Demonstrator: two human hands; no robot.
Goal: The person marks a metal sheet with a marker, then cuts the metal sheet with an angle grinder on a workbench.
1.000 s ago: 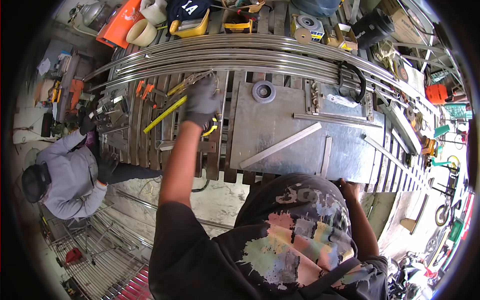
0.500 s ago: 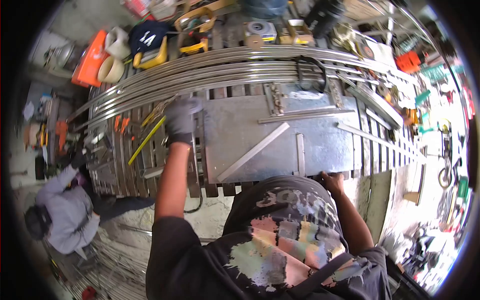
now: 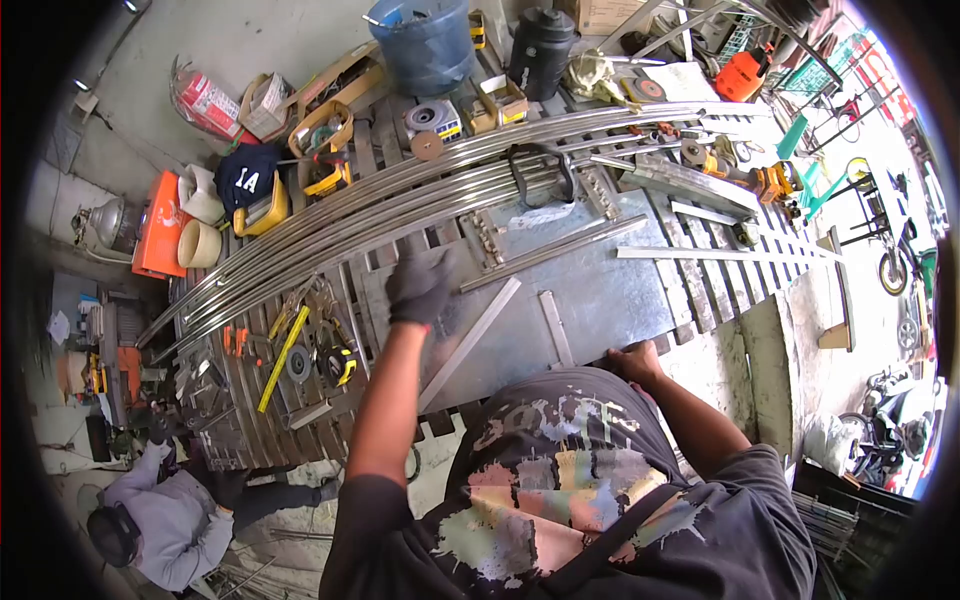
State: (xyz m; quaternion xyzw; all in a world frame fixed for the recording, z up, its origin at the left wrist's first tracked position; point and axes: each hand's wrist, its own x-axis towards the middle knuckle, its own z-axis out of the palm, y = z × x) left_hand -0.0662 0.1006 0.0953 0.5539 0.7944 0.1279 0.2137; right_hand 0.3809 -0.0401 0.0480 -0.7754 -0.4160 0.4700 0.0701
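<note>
My left hand (image 3: 420, 285), in a dark glove, hovers above the left part of a grey metal sheet (image 3: 600, 290). Its fingers look apart, slightly blurred, and I make out nothing in them. At the sheet's near edge, my right hand (image 3: 637, 361) is closed on the edge beside my body; some of its fingers are hidden. On the sheet lie a slanted metal strip (image 3: 470, 343), a shorter strip (image 3: 556, 328) and a long metal bar (image 3: 560, 252). A tape measure (image 3: 342, 365), a grey disc (image 3: 298, 363) and a yellow folding rule (image 3: 284, 358) rest left of my glove.
Long metal tubes (image 3: 400, 205) run across the slatted bench behind the sheet. A blue bucket (image 3: 425, 50), black jug (image 3: 541, 55) and yellow angle grinder (image 3: 770, 183) stand farther back. At lower left, a person in a grey top (image 3: 170, 520) crouches near the bench.
My left hand has moved right, from over the tools to above the metal sheet, uncovering the tape measure and disc. My right hand stays at the sheet's near edge. The view has turned.
</note>
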